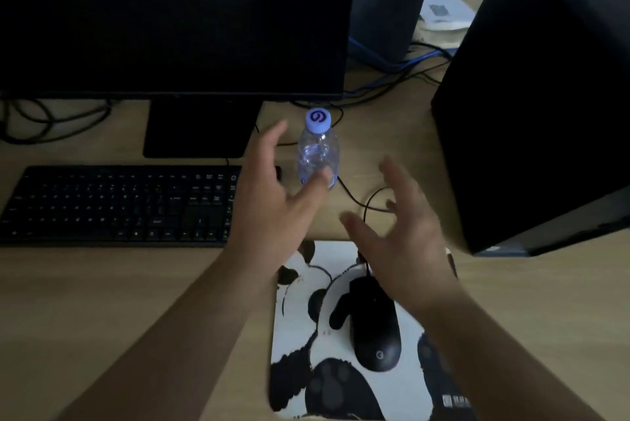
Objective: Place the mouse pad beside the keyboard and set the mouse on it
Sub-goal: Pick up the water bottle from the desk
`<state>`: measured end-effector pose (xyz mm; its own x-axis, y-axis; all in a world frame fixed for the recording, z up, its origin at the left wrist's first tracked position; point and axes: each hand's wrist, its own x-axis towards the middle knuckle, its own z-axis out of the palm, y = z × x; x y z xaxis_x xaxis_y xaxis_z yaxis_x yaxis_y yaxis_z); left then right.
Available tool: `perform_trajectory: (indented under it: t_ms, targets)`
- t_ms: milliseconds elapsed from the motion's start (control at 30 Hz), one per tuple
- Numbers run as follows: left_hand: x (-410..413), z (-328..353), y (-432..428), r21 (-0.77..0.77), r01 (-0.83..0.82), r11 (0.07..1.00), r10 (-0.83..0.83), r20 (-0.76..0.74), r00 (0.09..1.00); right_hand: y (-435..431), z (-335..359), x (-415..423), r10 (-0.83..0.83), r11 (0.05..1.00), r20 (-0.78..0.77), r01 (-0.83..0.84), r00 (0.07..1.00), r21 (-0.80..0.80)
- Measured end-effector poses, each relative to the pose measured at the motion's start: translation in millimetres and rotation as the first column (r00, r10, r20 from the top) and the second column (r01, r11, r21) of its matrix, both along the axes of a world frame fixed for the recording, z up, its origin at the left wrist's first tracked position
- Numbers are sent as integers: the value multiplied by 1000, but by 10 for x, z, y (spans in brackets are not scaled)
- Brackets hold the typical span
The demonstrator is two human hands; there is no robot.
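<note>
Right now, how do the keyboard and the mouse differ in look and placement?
The keyboard is long, flat and rectangular; the mouse is small and rounded. The keyboard lies directly on the wooden desk below the monitor; the mouse sits on the panda-print mouse pad, nearer the camera. Both are black and wired.

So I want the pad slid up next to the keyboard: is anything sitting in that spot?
Yes. A water bottle stands right of the keyboard, and the mouse cable crosses the desk there, beyond the mouse pad. Both hands hover open nearby.
</note>
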<state>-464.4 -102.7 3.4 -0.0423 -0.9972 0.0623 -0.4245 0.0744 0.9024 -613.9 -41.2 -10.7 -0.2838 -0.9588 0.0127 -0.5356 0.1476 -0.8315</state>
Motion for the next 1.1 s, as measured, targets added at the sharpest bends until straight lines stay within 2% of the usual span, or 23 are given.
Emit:
perform_trajectory:
  t_ms: [200,333,633,867,1100]
  targets:
    - [-224,-4,-575,-48,118,992,-114,77,991,-902,-2,206,81,994,73,-85,994,65]
    - [-170,-137,-634,-69,129,989,-122,107,987,-929,-65,200,94,995,85,-95,992,7]
    - [7,98,-597,-19,145,989,-145,12,989,-867,165,424,77,997,31,-77,997,0]
    - [982,735,-616,-136,74,988,-78,-24,997,-1025,752,1317,165,976,-12,-164,986,-143]
    - [2679,1049,-833,-140,-127,982,134,43,990,-1492,982,3020,387,914,114,-365,915,-175]
